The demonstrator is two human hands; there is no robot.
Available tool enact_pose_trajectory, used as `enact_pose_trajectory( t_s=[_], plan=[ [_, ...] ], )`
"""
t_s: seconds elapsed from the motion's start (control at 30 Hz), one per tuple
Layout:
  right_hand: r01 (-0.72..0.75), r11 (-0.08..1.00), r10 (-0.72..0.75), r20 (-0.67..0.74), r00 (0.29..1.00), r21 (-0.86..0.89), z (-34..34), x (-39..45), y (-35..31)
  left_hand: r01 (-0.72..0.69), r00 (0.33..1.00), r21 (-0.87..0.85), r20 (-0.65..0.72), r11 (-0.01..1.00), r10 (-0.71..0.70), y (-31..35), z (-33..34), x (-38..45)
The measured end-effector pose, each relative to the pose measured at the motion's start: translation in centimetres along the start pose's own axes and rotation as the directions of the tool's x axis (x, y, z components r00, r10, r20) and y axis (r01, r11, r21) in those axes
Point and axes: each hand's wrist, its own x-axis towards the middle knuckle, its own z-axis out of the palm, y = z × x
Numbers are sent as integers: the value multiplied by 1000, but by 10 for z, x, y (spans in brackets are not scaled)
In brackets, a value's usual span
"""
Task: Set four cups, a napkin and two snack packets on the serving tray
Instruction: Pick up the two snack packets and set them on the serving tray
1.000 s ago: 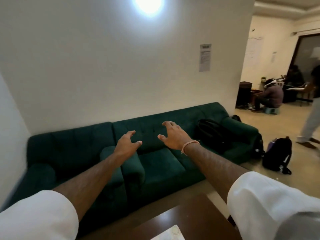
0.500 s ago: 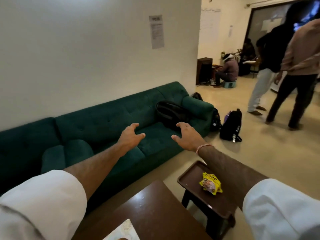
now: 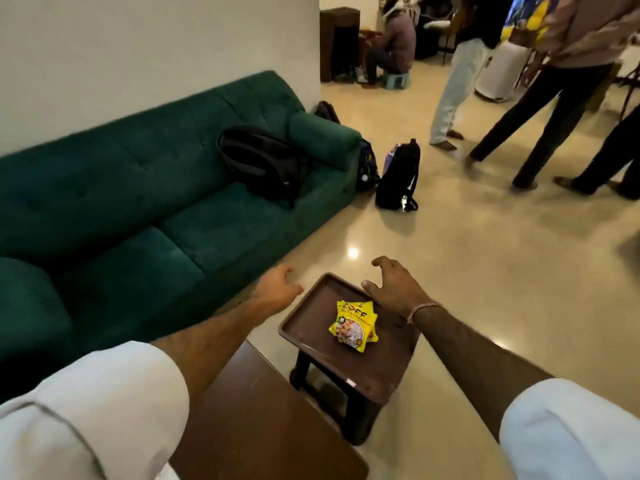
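Observation:
A dark brown serving tray [image 3: 304,317] rests on a small dark stool on the floor. Yellow snack packets [image 3: 354,323] lie stacked near the tray's middle. My left hand [image 3: 277,287] hovers open just left of the tray's far left edge, holding nothing. My right hand [image 3: 394,285] is spread open above the tray's far right corner, fingers apart and empty. No cups or napkin are in view.
A brown wooden table [image 3: 263,420] lies at the bottom centre beside the stool [image 3: 360,424]. A green sofa [image 3: 145,202] with a black backpack [image 3: 266,161] stands left. Another backpack [image 3: 398,178] sits on the floor. Several people [image 3: 554,98] stand at the right.
The view has tilted down and right from the sofa to the tray. Both open hands have dropped from in front of the sofa to either side of the tray's far end.

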Motion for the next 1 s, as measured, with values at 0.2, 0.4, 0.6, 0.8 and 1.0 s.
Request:
enact_pose_trajectory(
  t_s=[0.2, 0.4, 0.6, 0.8, 1.0],
  plan=[
    [-121, 993, 116, 160, 980, 18, 67, 62, 89, 98, 981, 36, 166, 995, -103, -46, 111, 68],
    [-161, 986, 138, 323, 936, 46, 153, 121, 163, 339, 931, -120, 187, 933, -314, -97, 218, 144],
    [-297, 951, 234, 416, 879, 92, 221, 155, 222, 438, 899, -254, 134, 862, -417, -123, 290, 211],
    [-345, 890, 237, 344, 908, 297, 261, 184, 236, 427, 901, -287, 59, 857, -429, -129, 325, 244],
    [-367, 812, 284, 243, 928, 453, 279, 185, 239, 507, 844, -514, 136, 692, -518, -124, 329, 244]
  ],
)
